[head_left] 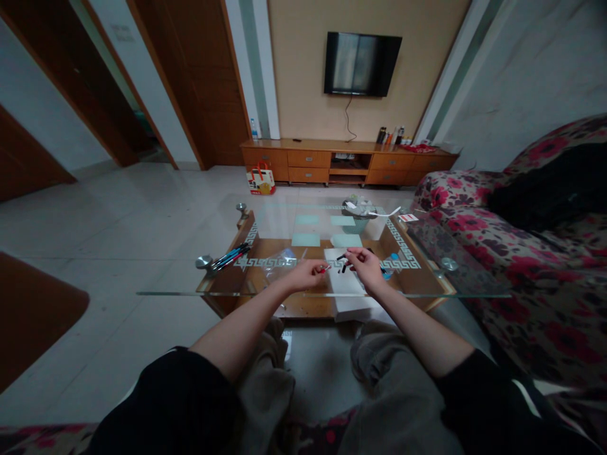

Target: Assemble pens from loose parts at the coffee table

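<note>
Glass worktop (265, 294): left hand (308, 275) pinches a red-tipped pen (324, 269), right hand (366, 262) grips a black pen (344, 265).

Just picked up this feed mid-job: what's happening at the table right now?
A seated person works over a glass coffee table. The left hand pinches a small red piece; the right hand holds a thin dark pen-like part, both above a white sheet. A bundle of pens lies at the table's left end, untouched.

No legible text anywhere.
</note>
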Demonstrator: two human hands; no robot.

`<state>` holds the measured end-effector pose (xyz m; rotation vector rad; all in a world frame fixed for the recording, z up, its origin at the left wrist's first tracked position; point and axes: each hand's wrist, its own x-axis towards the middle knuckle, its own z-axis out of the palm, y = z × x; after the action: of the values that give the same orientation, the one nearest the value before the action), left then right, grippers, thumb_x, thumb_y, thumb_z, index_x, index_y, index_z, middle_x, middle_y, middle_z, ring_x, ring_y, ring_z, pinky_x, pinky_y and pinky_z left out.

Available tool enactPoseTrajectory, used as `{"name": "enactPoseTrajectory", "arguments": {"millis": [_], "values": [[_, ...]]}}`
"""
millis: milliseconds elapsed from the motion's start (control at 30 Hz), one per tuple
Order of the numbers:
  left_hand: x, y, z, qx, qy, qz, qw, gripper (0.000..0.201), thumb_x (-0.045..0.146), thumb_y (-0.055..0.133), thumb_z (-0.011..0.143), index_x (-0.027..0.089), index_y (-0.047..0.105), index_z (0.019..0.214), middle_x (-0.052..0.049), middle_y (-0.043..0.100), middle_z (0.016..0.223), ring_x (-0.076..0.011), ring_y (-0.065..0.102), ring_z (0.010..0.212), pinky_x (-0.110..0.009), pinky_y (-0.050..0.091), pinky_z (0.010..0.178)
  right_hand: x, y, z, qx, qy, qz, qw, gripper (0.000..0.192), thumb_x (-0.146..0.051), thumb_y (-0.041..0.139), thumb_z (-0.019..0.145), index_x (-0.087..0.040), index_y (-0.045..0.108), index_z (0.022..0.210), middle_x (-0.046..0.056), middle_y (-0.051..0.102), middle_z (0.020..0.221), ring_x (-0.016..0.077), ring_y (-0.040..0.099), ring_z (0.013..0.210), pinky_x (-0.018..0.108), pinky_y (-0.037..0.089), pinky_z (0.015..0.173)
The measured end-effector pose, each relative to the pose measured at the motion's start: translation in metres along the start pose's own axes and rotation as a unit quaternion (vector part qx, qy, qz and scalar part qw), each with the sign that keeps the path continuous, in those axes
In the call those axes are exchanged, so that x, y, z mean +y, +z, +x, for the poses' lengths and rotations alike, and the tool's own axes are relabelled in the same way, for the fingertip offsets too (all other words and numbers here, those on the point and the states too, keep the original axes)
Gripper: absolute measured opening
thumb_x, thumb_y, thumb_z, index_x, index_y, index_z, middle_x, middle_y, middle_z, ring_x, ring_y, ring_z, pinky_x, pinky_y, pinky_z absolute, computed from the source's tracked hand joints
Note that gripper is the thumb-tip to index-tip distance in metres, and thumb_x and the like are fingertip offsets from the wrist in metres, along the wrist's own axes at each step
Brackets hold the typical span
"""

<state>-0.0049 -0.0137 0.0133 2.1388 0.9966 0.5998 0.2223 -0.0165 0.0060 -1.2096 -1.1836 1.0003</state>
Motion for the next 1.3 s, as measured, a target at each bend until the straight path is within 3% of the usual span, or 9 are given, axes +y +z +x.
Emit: {"name": "enactPoseTrajectory", "arguments": {"millis": [400,567,967,1300], "values": [[-0.0067,0.0035,0.0026,0.025,0.012,0.013,1.0,0.035,0.02,0.058,0.08,0.016,0.068,0.113,0.0,0.066,0.076,-0.0121,0.056,0.067,-0.02,0.04,0.061,-0.0004,0.0044,-0.0025,-0.044,-0.011,-0.026,0.999,0.042,-0.05,0.077,0.071,-0.017,0.067,0.095,0.004,0.07,0.077,0.0151,0.063,0.064,0.026,0.05,0.054],[-0.01,0.0042,0.0043,0.027,0.019,0.015,0.999,0.022,0.021,0.058,0.081,0.015,0.068,0.1,0.0,0.065,0.075,-0.0116,0.055,0.067,-0.02,0.04,0.061,-0.0001,0.0058,-0.0053,-0.078,-0.006,-0.019,0.997,0.041,-0.048,0.079,0.07,-0.017,0.067,0.093,0.002,0.068,0.072,0.0154,0.062,0.062,0.026,0.048,0.053],[-0.0058,0.0012,0.0033,0.023,0.042,0.025,0.999,0.016,0.021,0.055,0.082,0.016,0.068,0.091,0.002,0.056,0.068,-0.0104,0.047,0.062,-0.02,0.036,0.059,0.0052,0.0081,-0.006,-0.113,-0.005,-0.039,0.993,0.039,-0.047,0.08,0.069,-0.017,0.068,0.091,0.005,0.07,0.079,0.017,0.064,0.068,0.027,0.048,0.056],[-0.001,-0.0018,0.0024,0.033,0.042,0.031,0.998,0.021,0.018,0.055,0.082,0.016,0.07,0.097,0.001,0.06,0.073,-0.0117,0.05,0.065,-0.021,0.037,0.062,0.0075,0.0057,-0.0049,-0.141,-0.055,-0.101,0.983,0.036,-0.047,0.075,0.074,-0.016,0.069,0.091,0.003,0.067,0.074,0.0149,0.058,0.064,0.028,0.046,0.06]]}}
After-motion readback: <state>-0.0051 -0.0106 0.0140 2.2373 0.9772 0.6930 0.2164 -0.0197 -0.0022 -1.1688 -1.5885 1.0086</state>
